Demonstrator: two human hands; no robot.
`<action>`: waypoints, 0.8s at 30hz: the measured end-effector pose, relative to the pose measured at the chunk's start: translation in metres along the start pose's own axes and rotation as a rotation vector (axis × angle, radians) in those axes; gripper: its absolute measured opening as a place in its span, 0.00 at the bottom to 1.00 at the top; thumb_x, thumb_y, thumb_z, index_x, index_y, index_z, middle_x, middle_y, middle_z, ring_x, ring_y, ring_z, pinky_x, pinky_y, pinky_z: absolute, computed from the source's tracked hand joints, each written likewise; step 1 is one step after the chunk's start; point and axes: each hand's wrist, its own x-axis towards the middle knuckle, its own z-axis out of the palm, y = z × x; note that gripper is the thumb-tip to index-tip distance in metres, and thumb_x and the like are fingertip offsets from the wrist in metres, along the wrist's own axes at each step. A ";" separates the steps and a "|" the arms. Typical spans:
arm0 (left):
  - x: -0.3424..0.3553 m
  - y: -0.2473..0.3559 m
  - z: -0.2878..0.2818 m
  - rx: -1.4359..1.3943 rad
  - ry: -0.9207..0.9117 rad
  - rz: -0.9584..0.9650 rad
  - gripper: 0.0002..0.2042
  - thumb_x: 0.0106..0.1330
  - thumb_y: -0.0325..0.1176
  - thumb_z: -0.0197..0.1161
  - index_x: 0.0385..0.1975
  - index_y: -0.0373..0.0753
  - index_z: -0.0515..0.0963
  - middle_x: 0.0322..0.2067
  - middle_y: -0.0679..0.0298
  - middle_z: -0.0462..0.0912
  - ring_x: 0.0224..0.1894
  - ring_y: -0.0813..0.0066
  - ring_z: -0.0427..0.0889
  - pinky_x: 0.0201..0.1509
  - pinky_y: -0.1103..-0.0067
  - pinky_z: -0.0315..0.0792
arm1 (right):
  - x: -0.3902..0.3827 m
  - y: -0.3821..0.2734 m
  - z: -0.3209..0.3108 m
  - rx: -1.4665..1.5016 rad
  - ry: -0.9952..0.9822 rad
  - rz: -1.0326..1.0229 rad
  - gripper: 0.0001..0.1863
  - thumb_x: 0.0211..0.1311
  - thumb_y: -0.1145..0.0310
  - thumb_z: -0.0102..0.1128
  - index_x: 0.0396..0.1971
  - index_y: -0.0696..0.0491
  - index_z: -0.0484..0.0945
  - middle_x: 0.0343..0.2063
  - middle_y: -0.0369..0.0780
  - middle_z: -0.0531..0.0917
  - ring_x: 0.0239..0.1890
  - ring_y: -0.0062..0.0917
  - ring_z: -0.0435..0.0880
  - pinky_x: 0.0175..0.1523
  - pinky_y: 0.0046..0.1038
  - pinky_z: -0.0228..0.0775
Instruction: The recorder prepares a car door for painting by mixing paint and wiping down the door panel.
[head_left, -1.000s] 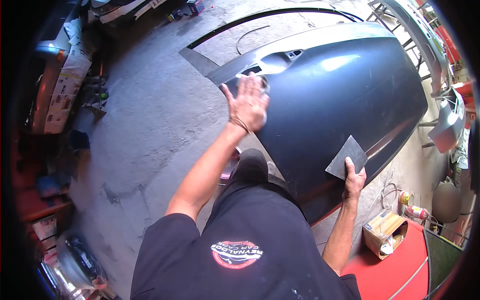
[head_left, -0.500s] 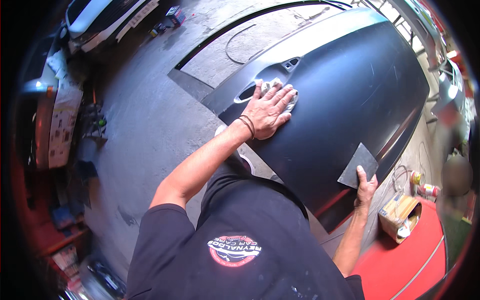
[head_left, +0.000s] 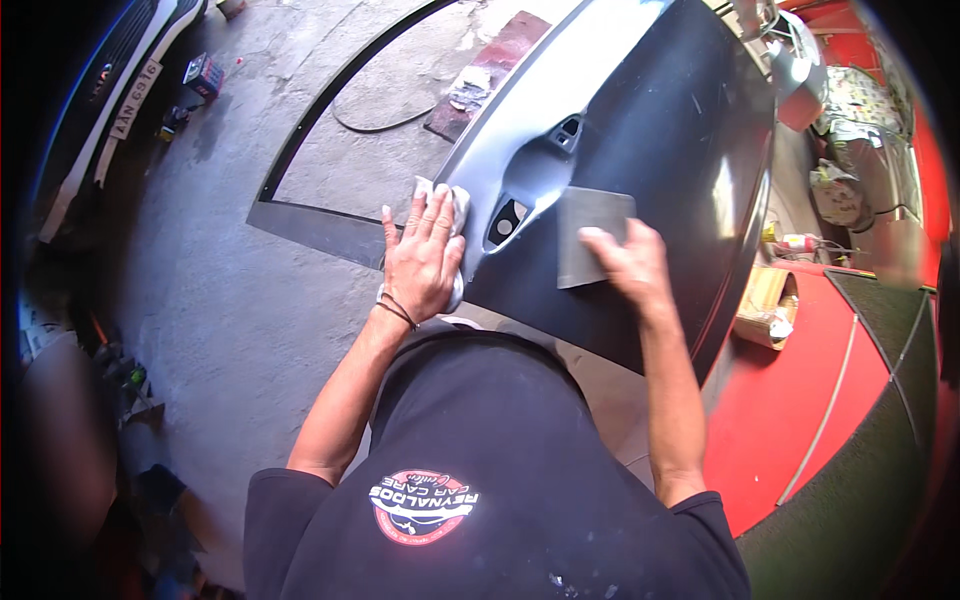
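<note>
The left hand (head_left: 425, 255) lies flat, fingers spread and pointing toward twelve o'clock, palm pressing a crumpled white cloth (head_left: 447, 200) onto the near edge of a dark car door panel (head_left: 680, 150); the cloth shows past the fingertips and under the heel of the hand, so it is pinned rather than gripped. At about three o'clock from it, the right hand (head_left: 625, 265) holds a grey sheet of sandpaper (head_left: 592, 232) flat against the panel, the fingers laid over the sheet's lower right corner, the hand half open and pressing down rather than closed round it. Between the two hands sits the recessed handle pocket (head_left: 525, 195), paler grey than the glossy dark skin at one and two o'clock. The panel lies flat and tilted across the upper middle of the view, its window frame (head_left: 300, 150) reaching out to ten o'clock over the concrete floor (head_left: 230, 320). Farther out, at three o'clock, a red surface (head_left: 790, 400) carries an open cardboard box (head_left: 765, 300). By the look of it, the work is at the rubbing-down stage around the handle recess, one hand abrading and the other wiping. The next move would call for even, flat pressure on the sheet and care at the pocket's curved edges, where a corner could dig in.
</note>
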 end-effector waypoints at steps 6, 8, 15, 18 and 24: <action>0.012 -0.023 0.009 -0.087 0.024 -0.068 0.34 0.92 0.44 0.55 0.93 0.37 0.64 0.93 0.53 0.63 0.95 0.43 0.58 0.94 0.30 0.42 | 0.020 -0.035 0.038 0.237 -0.037 -0.017 0.15 0.76 0.64 0.80 0.53 0.58 0.95 0.41 0.39 0.99 0.41 0.22 0.97 0.51 0.31 0.91; 0.013 -0.022 0.009 -0.092 0.031 -0.065 0.34 0.92 0.45 0.55 0.92 0.37 0.64 0.93 0.52 0.64 0.95 0.43 0.59 0.94 0.30 0.42 | 0.029 -0.017 0.035 0.262 -0.024 -0.046 0.14 0.76 0.65 0.80 0.53 0.57 0.95 0.42 0.39 0.99 0.41 0.22 0.97 0.50 0.31 0.92; 0.010 -0.021 0.012 -0.082 0.055 -0.059 0.34 0.92 0.44 0.54 0.92 0.36 0.65 0.92 0.50 0.65 0.94 0.41 0.61 0.94 0.31 0.43 | 0.035 -0.044 0.039 0.173 -0.083 -0.026 0.20 0.72 0.60 0.79 0.53 0.61 0.94 0.41 0.43 0.99 0.44 0.25 0.98 0.53 0.34 0.90; 0.014 -0.022 0.010 -0.077 0.042 -0.069 0.34 0.92 0.44 0.55 0.92 0.36 0.66 0.92 0.51 0.65 0.94 0.42 0.61 0.94 0.31 0.43 | 0.020 -0.045 0.049 0.024 -0.093 -0.182 0.19 0.74 0.60 0.81 0.53 0.60 0.95 0.41 0.42 1.00 0.40 0.25 0.98 0.51 0.33 0.92; 0.013 -0.022 0.009 -0.057 0.035 -0.081 0.33 0.91 0.44 0.56 0.91 0.37 0.67 0.92 0.52 0.67 0.94 0.45 0.61 0.94 0.30 0.44 | -0.006 -0.045 0.059 0.040 -0.119 -0.209 0.19 0.75 0.59 0.81 0.51 0.61 0.94 0.41 0.42 0.99 0.42 0.25 0.96 0.50 0.34 0.89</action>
